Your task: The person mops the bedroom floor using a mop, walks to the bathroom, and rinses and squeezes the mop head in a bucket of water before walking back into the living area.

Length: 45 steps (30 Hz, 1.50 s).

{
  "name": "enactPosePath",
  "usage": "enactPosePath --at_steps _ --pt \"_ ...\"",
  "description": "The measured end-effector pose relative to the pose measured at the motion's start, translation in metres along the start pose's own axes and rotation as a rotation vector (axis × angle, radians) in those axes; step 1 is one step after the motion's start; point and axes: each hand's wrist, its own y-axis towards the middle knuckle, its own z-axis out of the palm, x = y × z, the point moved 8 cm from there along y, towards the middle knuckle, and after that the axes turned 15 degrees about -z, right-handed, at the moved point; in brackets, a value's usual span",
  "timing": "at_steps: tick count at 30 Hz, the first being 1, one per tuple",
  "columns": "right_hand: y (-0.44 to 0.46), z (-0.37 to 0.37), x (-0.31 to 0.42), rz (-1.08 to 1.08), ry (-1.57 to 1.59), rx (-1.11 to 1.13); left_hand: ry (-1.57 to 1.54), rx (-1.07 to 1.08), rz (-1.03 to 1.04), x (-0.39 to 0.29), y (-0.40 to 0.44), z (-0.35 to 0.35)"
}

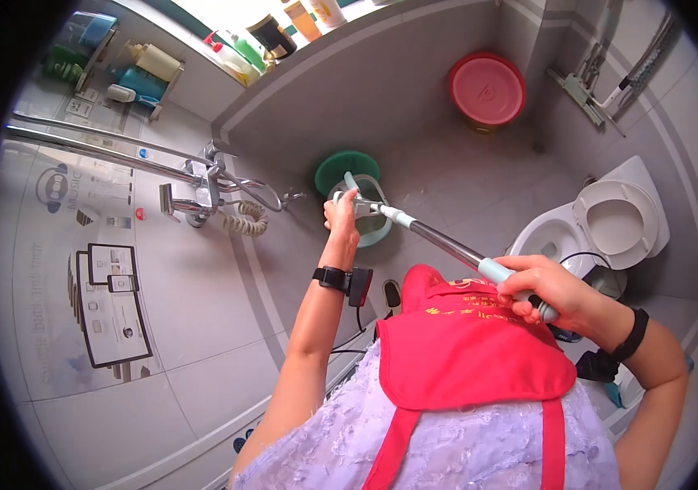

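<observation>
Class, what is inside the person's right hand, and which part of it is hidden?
The right hand holds the pole by its pale-green grip. The grip shows above the hand, and its end pokes out below. The stretch between is covered.

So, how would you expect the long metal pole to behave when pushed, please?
The pole would probably be stiff, as it runs straight from the right hand toward the left hand. Its shiny middle might be slippery, and its slim shape suggests modest weight.
</observation>
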Motion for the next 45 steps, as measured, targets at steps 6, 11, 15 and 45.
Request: enactPosePath --at_steps 6,11,15,45 --pt "0.005 -0.014 0.003 -0.002 0.042 -0.002 -0.034 0.060 -0.078 0.005 -0.005 0.005" --pt "0.005 -0.017 0.003 -0.001 0.067 0.001 -0.020 0.081 -0.104 0.007 0.004 0.012" --pt "0.002 -0.012 0.000 -0.002 0.045 0.005 0.004 0.100 -0.087 0.009 0.004 0.011" --pt "-0.006 0.006 -0.003 -0.007 0.049 0.031 -0.020 0.192 -0.100 -0.003 -0.005 0.010"
